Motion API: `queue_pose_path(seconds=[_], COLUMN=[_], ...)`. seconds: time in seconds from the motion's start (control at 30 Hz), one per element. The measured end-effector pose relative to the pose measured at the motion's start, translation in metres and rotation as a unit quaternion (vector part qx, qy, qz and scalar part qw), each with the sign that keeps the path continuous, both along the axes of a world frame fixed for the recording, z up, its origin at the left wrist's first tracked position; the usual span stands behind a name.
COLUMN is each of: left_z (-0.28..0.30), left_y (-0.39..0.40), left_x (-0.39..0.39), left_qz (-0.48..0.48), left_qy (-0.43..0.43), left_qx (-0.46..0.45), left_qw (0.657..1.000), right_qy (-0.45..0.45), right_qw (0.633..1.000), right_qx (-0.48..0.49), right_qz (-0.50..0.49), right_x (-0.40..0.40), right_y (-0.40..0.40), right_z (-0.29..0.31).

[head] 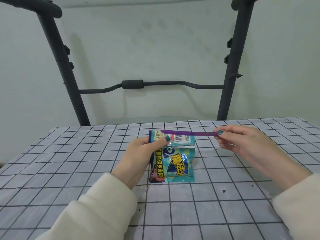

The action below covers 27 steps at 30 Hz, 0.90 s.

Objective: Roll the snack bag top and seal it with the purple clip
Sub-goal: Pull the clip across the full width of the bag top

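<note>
Left hand (138, 153) grips bag (174, 158) upright on counter (69, 161), thumb pinning folded top so roll stays put. Right hand (242, 142) pinches clip (188, 133) by near end, far end reaching over fold, likely lined up to slide on.

Snack bag (174, 163) — glossy printed foil-like film, crinkled. Purple clip (188, 133) — translucent smooth plastic. Bench (69, 161) cover — matt grid-printed cloth, lightly wrinkled. Frame (228, 70), 12 o'clock — matt black tubing. Sleeves (97, 210) — soft cream fabric.
</note>
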<state>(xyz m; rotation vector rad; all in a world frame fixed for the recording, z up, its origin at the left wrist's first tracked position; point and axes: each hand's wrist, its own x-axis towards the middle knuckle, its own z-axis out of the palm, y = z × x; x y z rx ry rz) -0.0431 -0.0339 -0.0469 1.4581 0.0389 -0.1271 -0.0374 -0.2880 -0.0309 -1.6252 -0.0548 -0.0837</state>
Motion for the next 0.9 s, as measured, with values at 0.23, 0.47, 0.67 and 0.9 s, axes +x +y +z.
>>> queue_pose_path(seconds=[0.23,0.47,0.67,0.9], left_z=[0.0003,-0.0003,0.0027,0.0009], left_y=[-0.0043,-0.0027,-0.0048,-0.0085], left_x=[-0.0034,-0.0015,-0.0043,-0.0067], left_qz=[-0.008,-0.002,-0.009,-0.031], left_qy=[0.001,0.009,0.013,0.012], left_qx=[-0.005,-0.007,-0.032,-0.021], left_qw=[1.000,1.000,0.999,0.999], right_qy=[-0.008,0.023,0.024,0.020], right_qw=[1.000,0.995,0.991,0.991], right_qx=[0.014,0.089,0.135,0.127], right_qz=[0.016,0.023,0.001,0.029], right_x=[0.0013,0.0029,0.0045,0.0018], right_y=[0.0045,0.0023,0.0008,0.0083], right_z=[-0.0043,-0.0036,-0.0026,-0.0033])
